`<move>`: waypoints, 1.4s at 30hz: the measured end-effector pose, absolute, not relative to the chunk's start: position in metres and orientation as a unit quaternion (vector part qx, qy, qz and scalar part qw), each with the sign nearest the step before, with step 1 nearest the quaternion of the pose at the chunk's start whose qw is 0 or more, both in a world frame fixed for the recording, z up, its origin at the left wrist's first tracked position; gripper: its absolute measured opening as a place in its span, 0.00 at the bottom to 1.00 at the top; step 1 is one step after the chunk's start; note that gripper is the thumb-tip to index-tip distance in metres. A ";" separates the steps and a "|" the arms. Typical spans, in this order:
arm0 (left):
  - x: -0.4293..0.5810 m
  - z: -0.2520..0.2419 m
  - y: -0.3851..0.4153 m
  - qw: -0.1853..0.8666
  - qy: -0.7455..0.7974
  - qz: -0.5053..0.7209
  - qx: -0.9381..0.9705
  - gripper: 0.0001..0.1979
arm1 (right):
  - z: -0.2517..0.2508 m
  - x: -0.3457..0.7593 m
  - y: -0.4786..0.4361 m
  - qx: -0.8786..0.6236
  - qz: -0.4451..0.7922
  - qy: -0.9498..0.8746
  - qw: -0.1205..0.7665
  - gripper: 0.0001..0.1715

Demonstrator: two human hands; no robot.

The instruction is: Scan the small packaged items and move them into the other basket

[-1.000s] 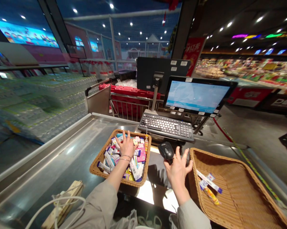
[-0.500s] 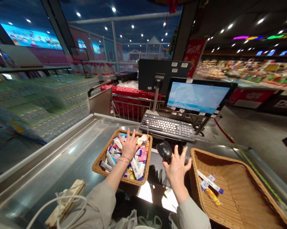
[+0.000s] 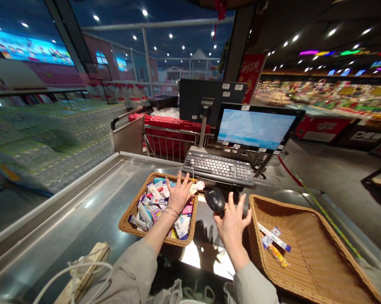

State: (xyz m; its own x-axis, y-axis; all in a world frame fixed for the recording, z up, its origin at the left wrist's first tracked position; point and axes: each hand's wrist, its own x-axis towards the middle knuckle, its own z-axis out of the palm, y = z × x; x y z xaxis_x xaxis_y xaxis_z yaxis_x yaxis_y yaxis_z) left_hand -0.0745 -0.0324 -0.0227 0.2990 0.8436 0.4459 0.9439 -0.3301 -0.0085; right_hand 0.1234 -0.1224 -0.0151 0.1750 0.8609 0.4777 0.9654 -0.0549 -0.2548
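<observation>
My left hand is spread over a wicker basket filled with small, mostly white, blue and pink packets. Its fingers point away from me, and no held item shows. A pale, round-ended item lies by its fingertips at the basket's far right corner. My right hand has its fingers stretched apart, its thumb side close against a black handheld scanner. The scanner's lower part is hidden behind that hand. On the right, a larger wicker basket contains a few slim packets and a yellow-orange one.
A keyboard and a lit screen stand beyond the baskets, with a second monitor seen from behind. A power strip with white cables lies at the lower left of the metal counter. Shopping carts stand behind.
The whole view has shifted slightly, so most things sit a little further left. My left hand has moved right across its basket, towards the pale item. My right hand stays beside the scanner.
</observation>
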 end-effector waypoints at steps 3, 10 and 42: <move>-0.069 -0.024 -0.031 0.132 -0.560 -0.182 -0.798 0.25 | -0.014 0.123 -0.123 -0.722 -0.099 -0.633 0.261 0.20; -0.062 -0.023 -0.025 0.130 -0.546 -0.196 -0.804 0.26 | -0.016 0.124 -0.123 -0.715 -0.088 -0.645 0.256 0.21; -0.053 -0.028 -0.021 0.162 -0.522 -0.235 -0.804 0.26 | -0.016 0.122 -0.128 -0.694 -0.085 -0.657 0.283 0.18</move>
State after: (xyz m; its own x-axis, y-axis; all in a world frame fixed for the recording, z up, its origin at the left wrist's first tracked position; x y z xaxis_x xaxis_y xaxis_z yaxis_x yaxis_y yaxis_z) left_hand -0.0534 -0.0213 -0.0284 0.3438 0.7633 0.5470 0.9156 -0.4019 -0.0147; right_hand 0.1221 -0.1280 -0.0155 0.1235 0.8630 0.4899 0.9592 0.0227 -0.2818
